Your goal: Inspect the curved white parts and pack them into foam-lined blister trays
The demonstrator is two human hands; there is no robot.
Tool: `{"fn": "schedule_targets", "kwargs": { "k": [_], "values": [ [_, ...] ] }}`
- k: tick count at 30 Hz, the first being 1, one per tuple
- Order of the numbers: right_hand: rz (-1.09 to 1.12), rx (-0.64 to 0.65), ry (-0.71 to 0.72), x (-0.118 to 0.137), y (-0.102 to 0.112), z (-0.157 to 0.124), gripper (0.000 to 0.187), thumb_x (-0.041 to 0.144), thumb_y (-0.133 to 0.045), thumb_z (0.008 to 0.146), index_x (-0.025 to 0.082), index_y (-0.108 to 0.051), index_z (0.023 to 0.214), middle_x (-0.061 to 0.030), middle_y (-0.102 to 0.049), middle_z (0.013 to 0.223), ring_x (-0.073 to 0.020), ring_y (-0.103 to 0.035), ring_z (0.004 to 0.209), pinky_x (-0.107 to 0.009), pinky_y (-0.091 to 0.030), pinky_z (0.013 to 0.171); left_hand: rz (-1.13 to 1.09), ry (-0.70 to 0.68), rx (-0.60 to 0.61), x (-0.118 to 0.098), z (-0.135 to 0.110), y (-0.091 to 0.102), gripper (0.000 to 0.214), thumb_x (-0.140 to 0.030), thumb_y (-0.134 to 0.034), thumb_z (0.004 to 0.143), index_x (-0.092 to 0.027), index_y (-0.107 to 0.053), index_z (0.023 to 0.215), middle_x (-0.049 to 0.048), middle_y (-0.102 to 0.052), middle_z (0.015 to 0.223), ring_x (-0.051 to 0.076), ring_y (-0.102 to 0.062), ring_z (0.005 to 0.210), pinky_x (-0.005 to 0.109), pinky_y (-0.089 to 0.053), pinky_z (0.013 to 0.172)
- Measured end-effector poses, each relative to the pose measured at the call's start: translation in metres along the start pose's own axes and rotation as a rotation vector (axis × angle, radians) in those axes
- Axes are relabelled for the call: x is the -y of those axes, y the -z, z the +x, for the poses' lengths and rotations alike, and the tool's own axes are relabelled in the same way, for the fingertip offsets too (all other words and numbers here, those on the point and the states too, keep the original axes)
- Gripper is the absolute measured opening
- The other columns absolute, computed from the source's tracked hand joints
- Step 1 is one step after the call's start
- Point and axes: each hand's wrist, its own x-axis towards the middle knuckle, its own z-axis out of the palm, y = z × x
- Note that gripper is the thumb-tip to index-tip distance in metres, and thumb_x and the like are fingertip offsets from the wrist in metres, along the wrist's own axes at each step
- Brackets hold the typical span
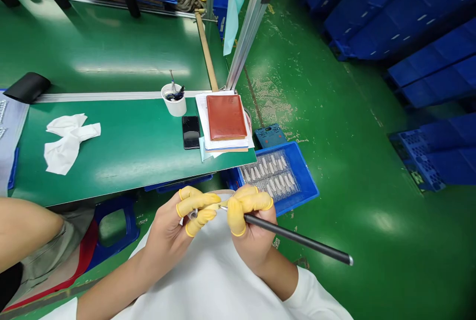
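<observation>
My left hand (171, 228), with yellow finger cots on its fingertips, is closed in a pinch just above my lap. A small pale piece sits between those fingers, mostly hidden, so its kind does not show. My right hand (256, 230), also in yellow finger cots, grips a long black pen-shaped tool (301, 239) with a thin metal tip. That tip points left and meets the piece at the left fingertips. The tool's back end slants down to the right. Both hands are close together, in front of the green table's edge (148, 181).
On the table lie a brown notebook (226, 116) on papers, a phone (191, 132), a white cup of pens (174, 104) and crumpled white cloth (70, 139). A blue bin (307, 181) with trays of small parts stands right. Another person's arm (26, 230) is at left.
</observation>
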Motion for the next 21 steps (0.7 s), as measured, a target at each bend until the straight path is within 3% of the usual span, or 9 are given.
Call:
{"fn": "schedule_targets", "kwargs": {
  "k": [6,10,17,21],
  "values": [
    [0.043,-0.132,0.056,0.001,-0.002,0.0,0.019,0.031,-0.056,0.097,0.027,-0.044,0.084,0.0066,-0.041,0.063,-0.0129,-0.046,0.053,-0.028,-0.045,0.051,0.037,-0.015,0.001,0.0,0.003,-0.002,0.017,-0.021,-0.061,0.093,-0.023,-0.067,0.108,0.0038,-0.069,0.088,0.013,-0.062,0.077,0.023,-0.048,0.06],
    [-0.003,-0.172,0.107,-0.003,-0.003,0.003,0.015,0.04,-0.055,0.097,0.028,-0.048,0.093,0.002,-0.05,0.077,-0.015,-0.055,0.064,-0.032,-0.05,0.058,0.048,-0.043,0.037,-0.004,0.005,-0.001,0.016,-0.023,-0.059,0.094,-0.021,-0.066,0.109,0.0042,-0.069,0.087,0.013,-0.063,0.077,0.023,-0.05,0.063],
    [0.197,-0.269,-0.211,-0.012,-0.007,0.011,0.027,0.044,-0.046,0.101,0.025,-0.041,0.083,0.005,-0.04,0.072,-0.0093,-0.038,0.054,-0.022,-0.038,0.048,0.061,-0.044,0.045,-0.004,0.006,0.001,0.022,-0.023,-0.059,0.094,-0.022,-0.064,0.115,0.0049,-0.071,0.093,0.014,-0.064,0.08,0.023,-0.051,0.066],
    [0.24,-0.293,-0.327,-0.02,-0.008,0.01,0.031,0.047,-0.049,0.1,0.024,-0.04,0.082,0.0059,-0.04,0.072,-0.0081,-0.038,0.054,-0.022,-0.039,0.05,-0.008,0.01,0.034,0.002,0.004,-0.002,0.017,-0.023,-0.058,0.094,-0.023,-0.066,0.109,0.0046,-0.07,0.086,0.014,-0.062,0.074,0.024,-0.049,0.062]
  ]
}}
